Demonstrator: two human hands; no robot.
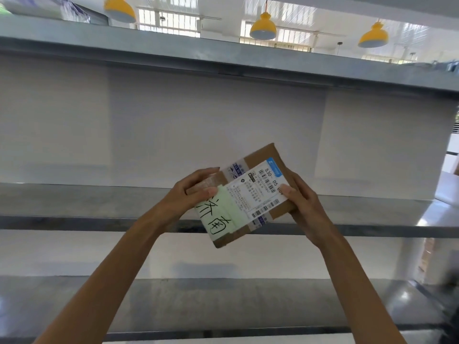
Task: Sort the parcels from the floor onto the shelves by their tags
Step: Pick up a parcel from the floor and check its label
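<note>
A small brown cardboard parcel (258, 157) is held up in front of the grey metal shelves (74, 202). It carries a white shipping label with barcodes and a pale green tag with black handwritten characters. My left hand (193, 192) grips its left edge, thumb on the green tag. My right hand (303, 202) grips its right edge, thumb on the shipping label. The parcel is tilted and hangs in the air in front of the middle shelf, touching no shelf.
Three shelf levels show: an upper one (223, 58), the middle one, and a lower one (223, 301), all bare in front of a white back panel. Yellow pendant lamps (262, 27) hang beyond. Blue-wrapped goods (62, 8) lie on top at the far left.
</note>
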